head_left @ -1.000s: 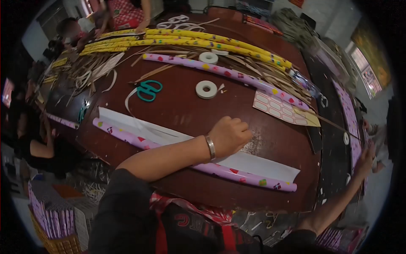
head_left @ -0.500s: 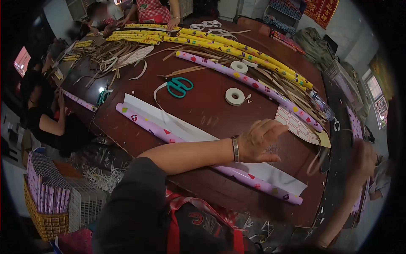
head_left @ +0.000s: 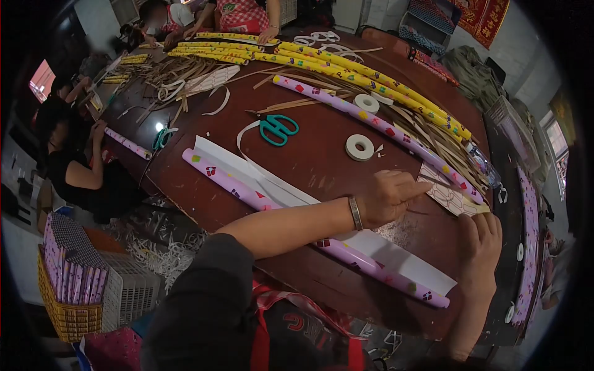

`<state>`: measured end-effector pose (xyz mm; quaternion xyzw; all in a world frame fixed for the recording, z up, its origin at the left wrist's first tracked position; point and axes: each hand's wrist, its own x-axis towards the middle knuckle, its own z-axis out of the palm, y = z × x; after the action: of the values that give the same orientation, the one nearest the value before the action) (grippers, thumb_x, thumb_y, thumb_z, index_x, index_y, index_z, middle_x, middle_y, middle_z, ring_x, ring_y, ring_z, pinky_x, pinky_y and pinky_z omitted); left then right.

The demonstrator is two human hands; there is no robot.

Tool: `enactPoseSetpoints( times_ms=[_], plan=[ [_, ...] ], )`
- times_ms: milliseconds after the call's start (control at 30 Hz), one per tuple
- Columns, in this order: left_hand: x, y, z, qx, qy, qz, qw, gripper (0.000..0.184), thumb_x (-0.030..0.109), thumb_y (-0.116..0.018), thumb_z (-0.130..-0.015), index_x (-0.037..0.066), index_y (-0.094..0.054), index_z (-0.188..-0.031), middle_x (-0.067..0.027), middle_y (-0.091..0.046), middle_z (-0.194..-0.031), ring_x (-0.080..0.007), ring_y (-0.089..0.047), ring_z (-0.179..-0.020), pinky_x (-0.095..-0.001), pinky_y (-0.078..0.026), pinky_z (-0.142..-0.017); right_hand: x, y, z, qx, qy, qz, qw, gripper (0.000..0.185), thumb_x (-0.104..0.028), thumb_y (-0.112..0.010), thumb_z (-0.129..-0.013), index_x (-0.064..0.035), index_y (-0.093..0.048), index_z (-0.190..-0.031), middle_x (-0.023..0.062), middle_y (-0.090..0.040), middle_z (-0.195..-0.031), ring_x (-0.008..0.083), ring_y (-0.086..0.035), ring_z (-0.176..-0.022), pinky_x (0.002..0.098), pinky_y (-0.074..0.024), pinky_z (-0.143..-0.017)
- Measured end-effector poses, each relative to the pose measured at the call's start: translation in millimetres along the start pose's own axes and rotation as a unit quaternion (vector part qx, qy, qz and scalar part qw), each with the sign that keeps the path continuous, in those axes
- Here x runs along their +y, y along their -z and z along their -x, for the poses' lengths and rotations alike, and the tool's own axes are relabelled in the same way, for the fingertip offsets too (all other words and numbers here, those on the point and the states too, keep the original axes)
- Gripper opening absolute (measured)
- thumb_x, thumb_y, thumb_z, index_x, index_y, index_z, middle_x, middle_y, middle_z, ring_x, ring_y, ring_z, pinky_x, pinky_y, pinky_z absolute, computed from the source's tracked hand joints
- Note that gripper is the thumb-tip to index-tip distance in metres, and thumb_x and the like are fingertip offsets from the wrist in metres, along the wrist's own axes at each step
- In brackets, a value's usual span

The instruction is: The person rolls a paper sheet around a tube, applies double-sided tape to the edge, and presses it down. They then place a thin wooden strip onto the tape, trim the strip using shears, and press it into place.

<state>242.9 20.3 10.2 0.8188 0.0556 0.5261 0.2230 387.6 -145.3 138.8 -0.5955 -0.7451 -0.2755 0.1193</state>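
Note:
My left hand [head_left: 390, 196], with a bracelet at its wrist, is over the table beside a card with a red lattice pattern [head_left: 444, 193]. Its fingers are drawn together, and whatever they hold is hidden. At the card's near right corner, my right hand [head_left: 480, 247] has its fingers curled down; what lies under them cannot be seen. Below my left forearm lies a sheet of pink patterned wrapping paper [head_left: 230, 185], partly rolled, its white underside facing up. A narrow white strip [head_left: 247, 148] trails onto it. Teal-handled scissors [head_left: 278, 128] and a tape roll [head_left: 359, 147] lie beyond.
Another pink roll [head_left: 371, 119] and several yellow rolls [head_left: 346, 71] stretch across the table, with brown strips [head_left: 442, 139] beside them. A second tape roll [head_left: 366, 103] sits further back. Co-workers are at the far and left sides. Baskets [head_left: 71, 315] of pink rolls stand lower left.
My right hand has come in from the right to the card's corner. My left hand's fingers, spread before, have drawn together. The view has shifted slightly.

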Motion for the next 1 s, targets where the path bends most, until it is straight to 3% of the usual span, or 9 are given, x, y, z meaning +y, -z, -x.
enactPoseSetpoints(
  times_ms=[167,333,433,567,633,667,767,933,1000],
  plan=[
    [13,-8,5,-0.044,-0.038,0.047,0.997,0.036,0.023,-0.072,-0.084,0.01,-0.066,-0.117,-0.0035,-0.063,-0.094,-0.0271,-0.063,-0.082,-0.0398,-0.049,-0.071,2,-17,34,0.025,-0.016,-0.015,0.999,0.024,0.0,-0.065,-0.073,-0.0009,-0.062,-0.097,0.0125,-0.052,-0.08,0.0331,-0.053,-0.076,0.0444,-0.0467,-0.074],
    [18,-9,10,-0.162,-0.085,-0.014,0.983,0.02,0.022,-0.075,-0.076,0.018,-0.069,-0.094,-0.0009,-0.063,-0.098,-0.0218,-0.06,-0.098,-0.0399,-0.044,-0.086,-17,-43,48,0.017,-0.006,-0.096,0.995,0.025,0.0,-0.068,-0.072,-0.0018,-0.062,-0.097,0.0125,-0.052,-0.079,0.0335,-0.054,-0.076,0.0457,-0.0486,-0.079],
    [26,-5,5,-0.099,-0.135,-0.113,0.979,0.014,0.02,-0.074,-0.075,0.02,-0.067,-0.086,0.0014,-0.063,-0.097,-0.0205,-0.06,-0.096,-0.041,-0.043,-0.091,-18,-41,60,0.016,-0.026,-0.097,0.995,0.023,0.0,-0.068,-0.074,-0.0013,-0.062,-0.096,0.013,-0.053,-0.08,0.0338,-0.055,-0.078,0.0464,-0.0486,-0.082],
    [22,-11,13,-0.108,-0.155,-0.093,0.978,0.014,0.017,-0.073,-0.075,0.019,-0.067,-0.087,0.0023,-0.062,-0.094,-0.0192,-0.062,-0.088,-0.0433,-0.045,-0.09,-20,-33,86,-0.011,-0.094,-0.112,0.989,0.019,0.0,-0.068,-0.076,0.0001,-0.062,-0.094,0.0132,-0.055,-0.08,0.0338,-0.056,-0.079,0.0484,-0.0486,-0.085],
    [18,-12,18,-0.201,-0.149,-0.032,0.968,0.016,0.013,-0.072,-0.075,0.016,-0.067,-0.09,0.0,-0.062,-0.091,-0.0194,-0.063,-0.081,-0.0406,-0.05,-0.08,-21,-32,102,-0.007,-0.121,-0.116,0.986,0.017,0.002,-0.068,-0.076,0.0004,-0.063,-0.092,0.0136,-0.056,-0.08,0.0337,-0.057,-0.08,0.0485,-0.0487,-0.087],
    [17,-10,19,-0.206,-0.149,-0.024,0.967,0.016,0.013,-0.072,-0.075,0.016,-0.067,-0.09,0.0,-0.062,-0.091,-0.0194,-0.063,-0.081,-0.0406,-0.05,-0.08,-22,-31,108,0.0,-0.145,-0.115,0.983,0.016,0.003,-0.067,-0.077,0.0008,-0.063,-0.091,0.0139,-0.056,-0.081,0.0337,-0.057,-0.08,0.0485,-0.0488,-0.088],
    [23,-8,14,-0.215,-0.097,0.032,0.971,0.023,0.007,-0.072,-0.075,0.009,-0.069,-0.097,-0.0046,-0.062,-0.085,-0.0231,-0.063,-0.073,-0.0351,-0.049,-0.062,-24,-26,126,0.007,-0.208,-0.147,0.967,0.014,0.006,-0.066,-0.077,0.0012,-0.063,-0.09,0.0143,-0.056,-0.082,0.0328,-0.057,-0.081,0.0476,-0.0488,-0.09],
    [27,-3,7,-0.249,-0.075,0.046,0.964,0.024,0.005,-0.071,-0.072,0.009,-0.068,-0.096,-0.0033,-0.062,-0.081,-0.0219,-0.062,-0.067,-0.0345,-0.047,-0.055,-26,-25,161,0.07,-0.317,-0.182,0.928,0.014,0.003,-0.073,-0.075,-0.0022,-0.061,-0.082,0.0112,-0.057,-0.073,0.0297,-0.058,-0.069,0.0453,-0.0498,-0.086],
    [30,-4,6,-0.253,-0.084,0.067,0.962,0.024,0.004,-0.072,-0.072,0.008,-0.068,-0.095,-0.0035,-0.062,-0.079,-0.0219,-0.062,-0.065,-0.0342,-0.046,-0.055,-28,-24,170,0.063,-0.343,-0.194,0.917,0.014,0.0,-0.074,-0.078,-0.002,-0.06,-0.079,0.0113,-0.057,-0.072,0.0293,-0.056,-0.066,0.0427,-0.0496,-0.076]
  ],
)
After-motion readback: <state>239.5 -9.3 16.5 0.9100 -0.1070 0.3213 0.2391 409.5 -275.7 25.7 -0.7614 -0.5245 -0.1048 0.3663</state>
